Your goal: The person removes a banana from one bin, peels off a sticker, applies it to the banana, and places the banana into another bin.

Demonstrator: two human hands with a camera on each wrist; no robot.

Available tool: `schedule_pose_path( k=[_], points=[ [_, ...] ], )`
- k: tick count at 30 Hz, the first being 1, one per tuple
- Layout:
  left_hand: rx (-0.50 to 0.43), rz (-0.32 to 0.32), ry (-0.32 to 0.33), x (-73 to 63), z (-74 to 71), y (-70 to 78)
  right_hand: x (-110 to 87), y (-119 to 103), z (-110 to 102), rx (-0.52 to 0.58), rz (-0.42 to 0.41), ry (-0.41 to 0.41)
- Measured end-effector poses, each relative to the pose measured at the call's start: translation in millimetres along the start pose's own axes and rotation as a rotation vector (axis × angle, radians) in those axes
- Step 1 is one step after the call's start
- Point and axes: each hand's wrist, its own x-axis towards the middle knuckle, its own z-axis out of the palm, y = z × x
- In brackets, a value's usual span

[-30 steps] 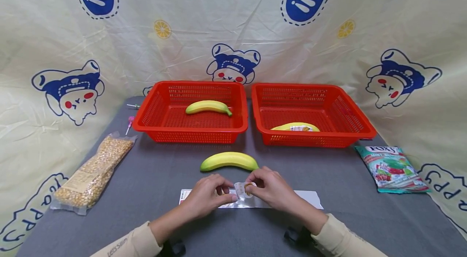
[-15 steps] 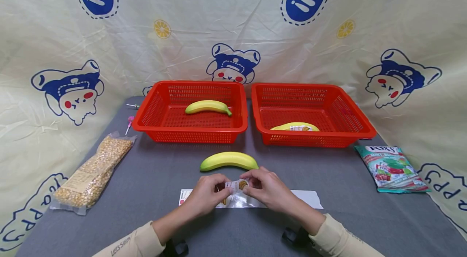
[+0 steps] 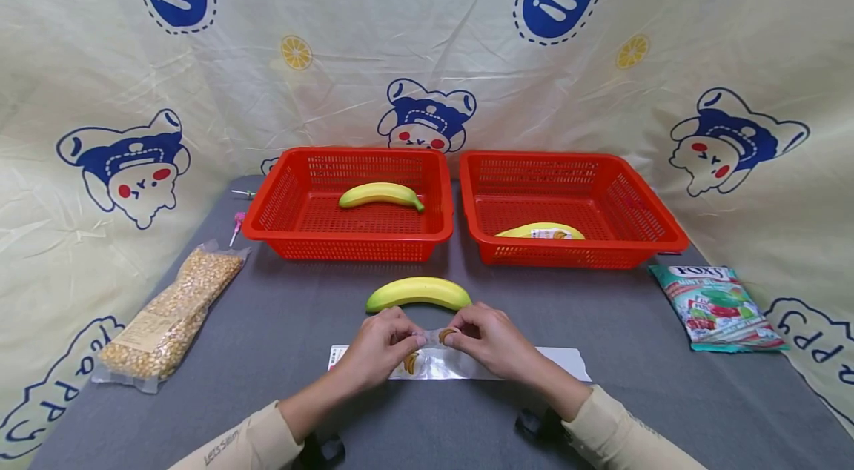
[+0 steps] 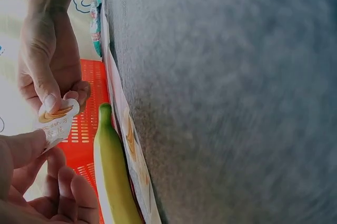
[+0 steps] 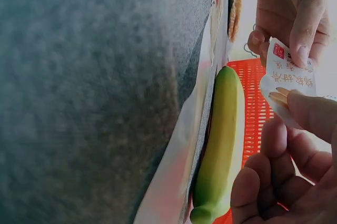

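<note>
Between both hands, over the middle of the table, a small clear sticker (image 3: 434, 337) with a banana picture is stretched. My left hand (image 3: 382, 346) pinches one end between thumb and finger, and my right hand (image 3: 488, 338) pinches the other. Printed characters and a red mark show on the sticker (image 5: 290, 76) in the right wrist view. Beneath the hands lies a shiny white sticker sheet (image 3: 460, 368) with another banana print near the left fingers. A yellow banana (image 3: 419, 293) with greenish ends lies just beyond the hands.
Two red baskets stand at the back: the left basket (image 3: 347, 249) holds a plain banana (image 3: 380, 193), the right basket (image 3: 567, 256) a banana with a label (image 3: 550, 233). A bag of corn kernels (image 3: 175, 314) lies left, a candy bag (image 3: 717, 309) right.
The sticker has shifted slightly left and been turned flatter between the hands. The left fingers have moved up a little and cover more of its end. Bananas and baskets have stayed put.
</note>
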Motion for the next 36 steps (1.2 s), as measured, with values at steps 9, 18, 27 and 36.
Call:
schedule_pose_path(
  k=[9,18,27,36],
  points=[
    [-0.016,-0.072,-0.019,6.6,-2.5,-1.4,7.7,2,-2,-0.090,-0.053,0.020],
    [0.017,-0.204,0.033,26.7,-11.3,-3.6,27.1,0,-7,-0.193,-0.084,0.066],
    [0.278,-0.109,0.077,52.8,-26.0,-8.6,54.5,-2,-11,-0.259,-0.022,0.068],
    [0.377,-0.122,0.029,70.4,-33.0,-14.9,75.9,-5,-11,-0.362,0.038,0.015]
  ],
)
